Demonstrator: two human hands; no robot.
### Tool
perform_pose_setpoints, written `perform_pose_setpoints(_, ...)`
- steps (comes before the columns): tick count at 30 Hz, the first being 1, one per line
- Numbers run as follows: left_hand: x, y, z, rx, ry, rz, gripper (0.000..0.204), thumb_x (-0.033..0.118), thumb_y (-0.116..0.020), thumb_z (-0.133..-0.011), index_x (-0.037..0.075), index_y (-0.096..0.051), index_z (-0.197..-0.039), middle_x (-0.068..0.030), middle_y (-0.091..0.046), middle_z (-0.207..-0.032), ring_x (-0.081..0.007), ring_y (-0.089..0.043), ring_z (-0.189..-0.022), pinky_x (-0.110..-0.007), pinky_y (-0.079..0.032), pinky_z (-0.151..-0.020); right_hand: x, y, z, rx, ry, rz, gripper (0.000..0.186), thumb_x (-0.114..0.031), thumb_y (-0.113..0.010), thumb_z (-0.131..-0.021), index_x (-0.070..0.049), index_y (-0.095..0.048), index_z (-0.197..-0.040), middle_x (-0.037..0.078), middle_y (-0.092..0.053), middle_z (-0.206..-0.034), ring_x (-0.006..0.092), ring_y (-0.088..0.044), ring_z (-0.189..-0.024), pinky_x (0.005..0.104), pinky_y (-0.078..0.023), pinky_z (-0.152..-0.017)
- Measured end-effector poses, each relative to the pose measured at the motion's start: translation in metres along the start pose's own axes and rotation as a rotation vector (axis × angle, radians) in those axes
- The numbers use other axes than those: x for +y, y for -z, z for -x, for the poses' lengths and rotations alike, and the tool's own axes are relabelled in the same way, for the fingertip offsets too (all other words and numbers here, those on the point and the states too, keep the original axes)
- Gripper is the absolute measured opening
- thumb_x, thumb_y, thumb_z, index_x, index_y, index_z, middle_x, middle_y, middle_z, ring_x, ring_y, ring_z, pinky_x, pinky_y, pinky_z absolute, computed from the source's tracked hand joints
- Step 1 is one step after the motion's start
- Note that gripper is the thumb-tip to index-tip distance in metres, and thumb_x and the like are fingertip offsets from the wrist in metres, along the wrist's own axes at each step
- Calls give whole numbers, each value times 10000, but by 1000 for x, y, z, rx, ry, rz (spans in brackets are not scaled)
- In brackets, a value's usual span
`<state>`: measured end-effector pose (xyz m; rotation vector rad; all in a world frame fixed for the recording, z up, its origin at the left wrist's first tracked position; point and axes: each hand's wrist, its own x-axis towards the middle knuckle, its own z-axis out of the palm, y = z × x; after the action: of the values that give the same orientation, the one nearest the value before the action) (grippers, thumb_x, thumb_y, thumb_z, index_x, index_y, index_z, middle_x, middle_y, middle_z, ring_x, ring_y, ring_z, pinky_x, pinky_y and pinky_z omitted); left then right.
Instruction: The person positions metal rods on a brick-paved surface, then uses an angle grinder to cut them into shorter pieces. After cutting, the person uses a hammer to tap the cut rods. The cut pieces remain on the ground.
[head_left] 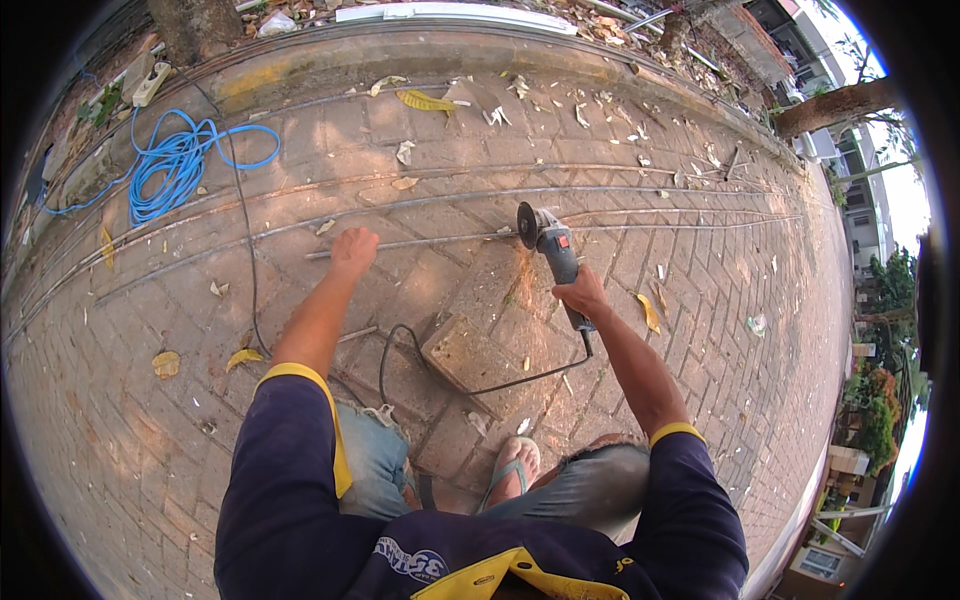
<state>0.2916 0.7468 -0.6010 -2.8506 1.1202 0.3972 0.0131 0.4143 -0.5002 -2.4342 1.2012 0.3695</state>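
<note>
My right hand (582,292) is wrapped round the body of a grey angle grinder (559,256), whose dark disc stands on edge at the top. The disc is at a thin metal rod (440,240); whether it touches the rod is hard to tell. Reddish dust lies on the paving below the disc. My left hand (354,250) is closed over the rod near its left end, and the rod's tip sticks out to the left. From the grinder's lower end a black cord (530,378) runs left past a rough block (475,362) on the ground.
Several long metal rods (450,193) lie across the brick paving beyond my hands. A coiled blue cable (165,165) and a pale power strip (151,85) sit at the far left. A curb (330,72) borders the paving. A short rod piece (357,333) lies near my left arm.
</note>
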Motion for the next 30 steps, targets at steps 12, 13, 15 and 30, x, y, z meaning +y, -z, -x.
perform_pose_setpoints(12,0,1,0,-10,-2,31,233,142,-526,-874,27,-722,-925,-203,-686,-939,-376,-679,-913,-465,-560,-772,-3,3,2,-28,-1,10,602,-304,-725,-598,106,-596,-1020,287,-657,-972,383,-659,-940,428,-519,-821)
perform_pose_setpoints(13,-1,1,0,-20,-4,21,234,142,-524,-875,27,-722,-926,-202,-686,-939,-376,-678,-912,-464,-560,-771,-4,4,2,-33,-6,9,601,-303,-725,-598,107,-595,-1018,286,-657,-972,381,-660,-938,427,-519,-820)
perform_pose_setpoints(15,0,0,-1,-23,4,21,234,141,-524,-877,29,-723,-925,-200,-687,-937,-376,-679,-912,-464,-560,-770,-5,5,3,-38,-22,3,599,-301,-725,-597,109,-594,-1014,285,-657,-972,379,-660,-935,425,-519,-819)
perform_pose_setpoints(30,0,-3,-3,1,33,35,223,123,-547,-849,25,-736,-914,-191,-699,-934,-344,-691,-913,-435,-564,-761,0,0,0,-7,3,-1,585,-310,-726,-588,102,-605,-985,282,-661,-954,370,-667,-918,425,-524,-800)
